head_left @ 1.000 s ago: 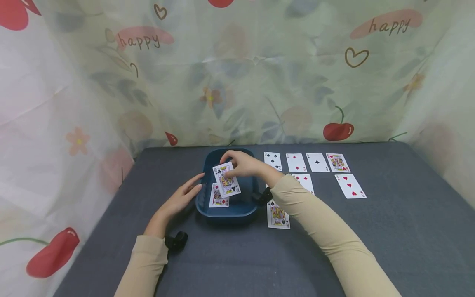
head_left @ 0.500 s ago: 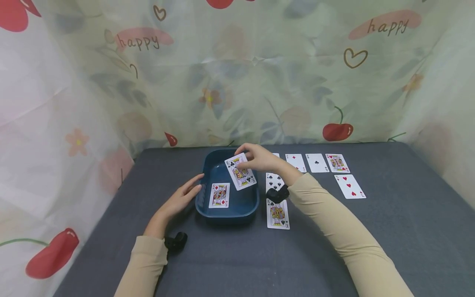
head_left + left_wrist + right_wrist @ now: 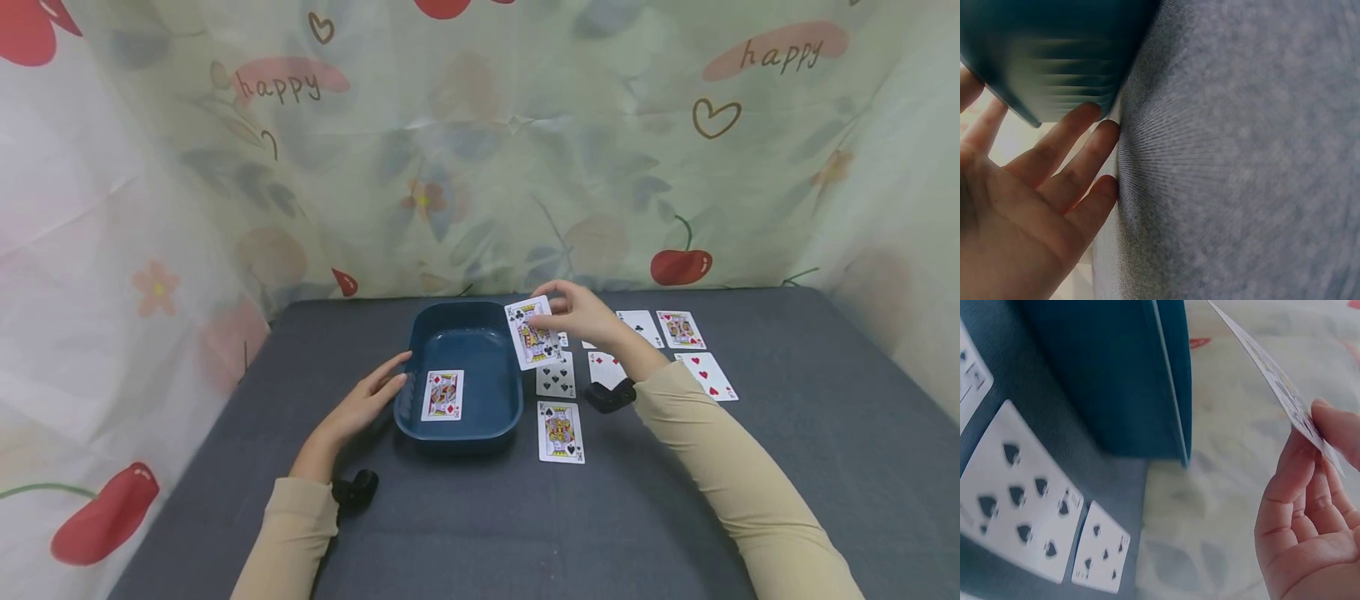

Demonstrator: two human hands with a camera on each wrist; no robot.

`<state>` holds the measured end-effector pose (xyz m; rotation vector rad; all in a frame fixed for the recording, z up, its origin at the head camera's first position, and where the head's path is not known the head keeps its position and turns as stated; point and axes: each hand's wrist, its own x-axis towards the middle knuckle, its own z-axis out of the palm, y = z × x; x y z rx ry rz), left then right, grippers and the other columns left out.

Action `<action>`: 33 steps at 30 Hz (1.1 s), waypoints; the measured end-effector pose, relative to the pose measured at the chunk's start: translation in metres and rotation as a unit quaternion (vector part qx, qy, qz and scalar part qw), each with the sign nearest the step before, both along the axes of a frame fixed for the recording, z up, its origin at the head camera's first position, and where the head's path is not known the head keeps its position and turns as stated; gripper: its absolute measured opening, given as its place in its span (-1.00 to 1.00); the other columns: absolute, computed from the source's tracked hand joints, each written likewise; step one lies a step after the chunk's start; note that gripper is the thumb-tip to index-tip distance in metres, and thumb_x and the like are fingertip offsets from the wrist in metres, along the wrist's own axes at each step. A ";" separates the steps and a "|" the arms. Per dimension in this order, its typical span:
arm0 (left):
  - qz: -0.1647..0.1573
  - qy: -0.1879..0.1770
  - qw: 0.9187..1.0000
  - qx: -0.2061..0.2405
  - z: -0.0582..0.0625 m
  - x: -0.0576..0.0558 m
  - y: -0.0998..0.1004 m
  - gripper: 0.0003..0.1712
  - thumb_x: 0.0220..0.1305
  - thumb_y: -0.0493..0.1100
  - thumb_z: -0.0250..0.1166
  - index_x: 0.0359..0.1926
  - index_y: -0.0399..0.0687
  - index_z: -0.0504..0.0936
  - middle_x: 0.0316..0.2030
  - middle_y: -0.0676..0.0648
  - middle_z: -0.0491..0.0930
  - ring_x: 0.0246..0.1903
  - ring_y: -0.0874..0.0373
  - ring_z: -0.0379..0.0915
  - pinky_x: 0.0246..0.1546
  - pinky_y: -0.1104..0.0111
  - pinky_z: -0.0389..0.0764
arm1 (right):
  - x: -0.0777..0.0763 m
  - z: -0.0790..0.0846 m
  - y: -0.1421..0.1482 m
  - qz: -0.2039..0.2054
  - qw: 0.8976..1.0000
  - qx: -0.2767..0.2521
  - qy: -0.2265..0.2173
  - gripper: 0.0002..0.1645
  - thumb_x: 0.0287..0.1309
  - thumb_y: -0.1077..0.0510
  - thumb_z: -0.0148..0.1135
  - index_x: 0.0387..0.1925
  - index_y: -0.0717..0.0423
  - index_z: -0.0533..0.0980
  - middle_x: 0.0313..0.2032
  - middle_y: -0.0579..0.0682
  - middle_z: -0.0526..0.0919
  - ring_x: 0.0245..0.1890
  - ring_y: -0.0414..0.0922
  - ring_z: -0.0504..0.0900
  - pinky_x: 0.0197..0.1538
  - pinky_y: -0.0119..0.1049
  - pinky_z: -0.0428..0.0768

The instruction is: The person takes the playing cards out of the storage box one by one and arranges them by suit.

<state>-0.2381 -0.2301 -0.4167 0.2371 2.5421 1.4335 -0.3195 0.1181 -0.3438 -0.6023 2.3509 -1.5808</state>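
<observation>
A king of clubs (image 3: 528, 337) is pinched between the thumb and fingers of my right hand (image 3: 585, 321), raised just past the right rim of the dark blue plastic tray (image 3: 491, 392). In the right wrist view the card (image 3: 1275, 384) appears nearly edge-on, the thumb (image 3: 1335, 428) on its face and curled fingers behind. My left hand (image 3: 360, 404) lies along the tray's left side, fingers extended. In the left wrist view those fingertips (image 3: 1088, 112) meet the ribbed tray wall (image 3: 1060, 81). One face card of diamonds (image 3: 442, 396) lies face up inside the tray.
Right of the tray, cards lie face up in rows: a king of spades (image 3: 561, 433) nearest, a seven of spades (image 3: 555, 382) behind it, a diamond card (image 3: 603, 371), an ace of clubs (image 3: 640, 325), a king of hearts (image 3: 681, 331) and a heart card (image 3: 708, 375). Patterned cloth (image 3: 480, 167) hangs behind the table.
My right hand has moved right with the king of clubs, from over the tray to beyond its right rim. The diamond face card now shows whole. My left hand has stayed put.
</observation>
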 end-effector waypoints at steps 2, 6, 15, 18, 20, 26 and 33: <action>0.001 0.000 1.000 -0.001 0.000 0.000 0.000 -0.40 0.41 0.15 -0.09 0.42 0.30 0.05 0.45 -0.14 -0.02 0.41 -0.17 -0.01 0.34 -0.17 0.03 | -0.001 -0.002 0.009 -0.012 1.000 -0.009 -0.004 -0.46 0.14 0.18 0.25 0.12 0.18 0.27 -0.22 0.11 0.69 -0.37 -0.21 0.67 -0.23 -0.34 0.58; 0.004 -0.001 1.000 0.001 0.000 0.000 0.000 -0.40 0.41 0.16 -0.08 0.41 0.32 0.06 0.45 -0.12 -0.01 0.41 -0.15 0.00 0.34 -0.17 0.03 | -0.001 -0.006 0.028 -0.038 0.999 -0.017 -0.008 -0.48 0.17 0.13 0.23 0.10 0.16 0.26 -0.31 -0.06 0.70 -0.38 -0.22 0.66 -0.22 -0.33 0.58; 0.008 -0.001 1.000 0.000 0.000 0.001 0.002 -0.41 0.41 0.16 -0.08 0.41 0.33 0.07 0.45 -0.10 -0.01 0.41 -0.14 0.00 0.34 -0.16 0.03 | 0.001 -0.017 0.070 -0.108 0.994 0.032 -0.005 -0.43 0.20 0.04 0.20 0.14 0.20 0.27 -0.32 -0.15 0.67 -0.45 -0.33 0.55 -0.22 -0.37 0.52; 0.009 -0.001 1.000 -0.001 0.000 0.001 0.002 -0.42 0.41 0.14 -0.08 0.41 0.33 0.07 0.45 -0.10 -0.01 0.41 -0.14 0.01 0.34 -0.16 0.03 | 0.003 -0.021 0.081 -0.123 0.991 0.050 -0.012 -0.42 0.23 0.06 0.15 0.19 0.22 0.23 -0.09 0.13 0.64 -0.38 -0.35 0.56 -0.18 -0.39 0.52; 0.009 -0.001 1.000 -0.001 0.000 0.001 0.002 -0.42 0.42 0.13 -0.08 0.41 0.32 0.07 0.45 -0.10 -0.01 0.41 -0.15 0.00 0.34 -0.17 0.03 | 0.005 -0.022 0.089 -0.132 0.989 0.063 -0.017 -0.40 0.26 0.06 0.12 0.22 0.23 0.20 0.05 0.28 0.55 -0.30 -0.33 0.58 -0.12 -0.39 0.54; 0.008 -0.001 1.000 -0.004 0.000 0.001 0.002 -0.40 0.40 0.16 -0.08 0.41 0.33 0.07 0.46 -0.10 -0.02 0.41 -0.16 -0.01 0.33 -0.18 0.02 | 0.008 -0.029 0.110 -0.156 0.982 0.104 -0.030 -0.40 0.29 0.03 0.06 0.25 0.22 0.20 0.13 0.36 0.46 -0.14 -0.17 0.56 0.01 -0.21 0.54; 0.012 -0.004 1.000 -0.005 0.000 0.001 0.002 -0.41 0.41 0.15 -0.08 0.41 0.34 0.07 0.46 -0.09 -0.02 0.41 -0.16 -0.02 0.33 -0.19 0.02 | 0.007 -0.044 0.134 -0.169 0.974 0.144 -0.043 -0.33 0.27 0.00 0.08 0.30 0.22 0.17 0.16 0.37 0.42 -0.11 -0.10 0.49 -0.11 -0.34 0.53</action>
